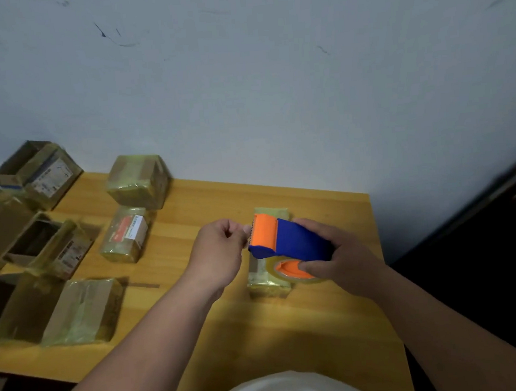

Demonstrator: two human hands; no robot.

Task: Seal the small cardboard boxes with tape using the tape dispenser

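My right hand [342,256] grips a blue and orange tape dispenser [288,240] with a clear tape roll, held above a small tape-wrapped cardboard box [265,282] on the wooden table [292,331]. My left hand [221,250] is at the dispenser's orange cutter end, its fingers curled and its fingertips pinching at the tape end by the serrated blade. The tape end itself is too thin to make out. Most of the box is hidden behind the dispenser and my hands.
Several other small boxes lie on the table's left half, some wrapped in tape [138,181], some open [35,240]. A flat wrapped box [83,311] sits near the front left. A wall stands behind the table; a dark door [501,238] is at the right.
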